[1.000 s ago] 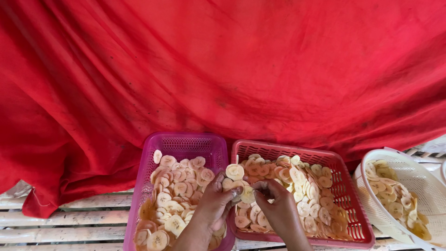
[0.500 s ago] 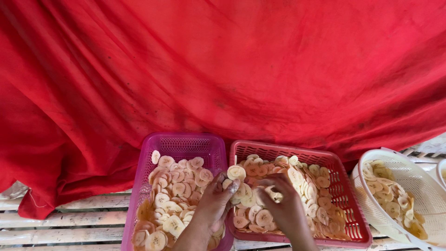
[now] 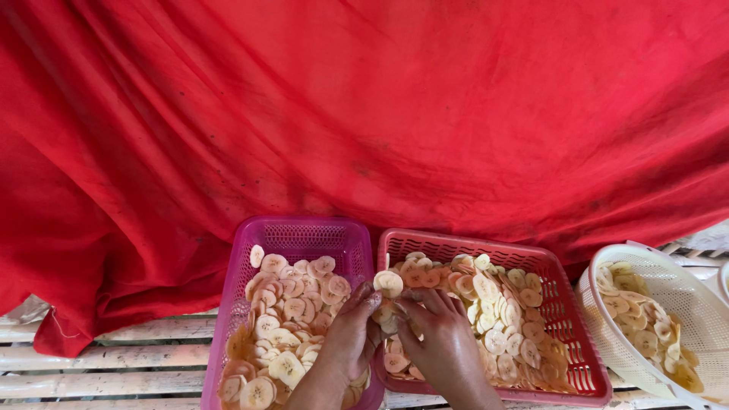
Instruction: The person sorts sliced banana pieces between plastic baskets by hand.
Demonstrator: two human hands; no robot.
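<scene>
Both hands have crept forward over the red basket (image 3: 577, 364): my left hand (image 3: 351, 334) pinches one banana slice (image 3: 388, 283), my right hand (image 3: 440, 342) clenches around more. Sorting underway; next needs a careful drop into the purple basket (image 3: 292, 235), I'd judge.

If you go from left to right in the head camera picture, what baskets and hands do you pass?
Purple basket of banana slices → left hand → right hand → pink-red basket of slices → white basket of slices.

Lighting: soft, even daylight, moderately bright; no glare. Shadows: deep in the folds of the red cloth (image 3: 364, 114), darkest at its left edge. Focus: fairly sharp; slight wide-angle bending showed near the frame corners.
</scene>
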